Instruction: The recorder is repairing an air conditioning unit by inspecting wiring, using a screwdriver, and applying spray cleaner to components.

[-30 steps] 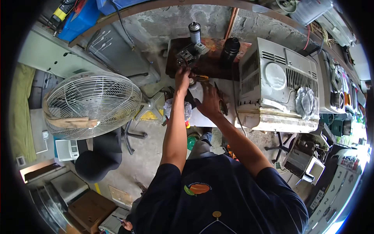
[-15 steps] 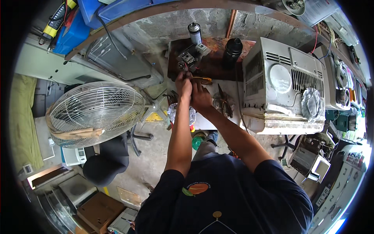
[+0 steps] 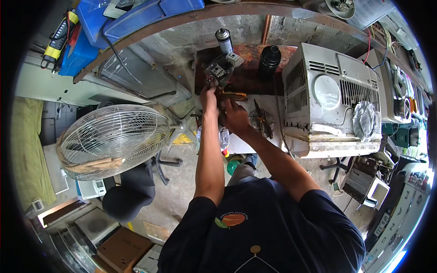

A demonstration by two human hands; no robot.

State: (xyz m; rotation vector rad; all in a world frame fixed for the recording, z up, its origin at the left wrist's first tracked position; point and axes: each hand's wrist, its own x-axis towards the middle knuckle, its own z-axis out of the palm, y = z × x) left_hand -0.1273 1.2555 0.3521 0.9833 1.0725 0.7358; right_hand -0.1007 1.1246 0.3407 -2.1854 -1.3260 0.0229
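Observation:
My left hand (image 3: 209, 96) reaches forward to a grey electrical part with terminals (image 3: 219, 70) at the back of a small bench (image 3: 255, 136). Its fingers are pinched on the part's lower edge. My right hand (image 3: 236, 116) sits just right of and below the left, closed around a yellow-handled tool (image 3: 235, 95) that points toward the part. What lies under the fingertips is hidden.
A spray can (image 3: 223, 40) and a black jar (image 3: 269, 61) stand behind the part. Pliers (image 3: 261, 119) lie right of my hands. A white window air-conditioner unit (image 3: 327, 100) fills the right side. A round wire-cage fan (image 3: 114, 141) lies on the floor at left.
My right hand has moved up and left, closing in beside the left hand at the grey part. My left hand has stayed at the part.

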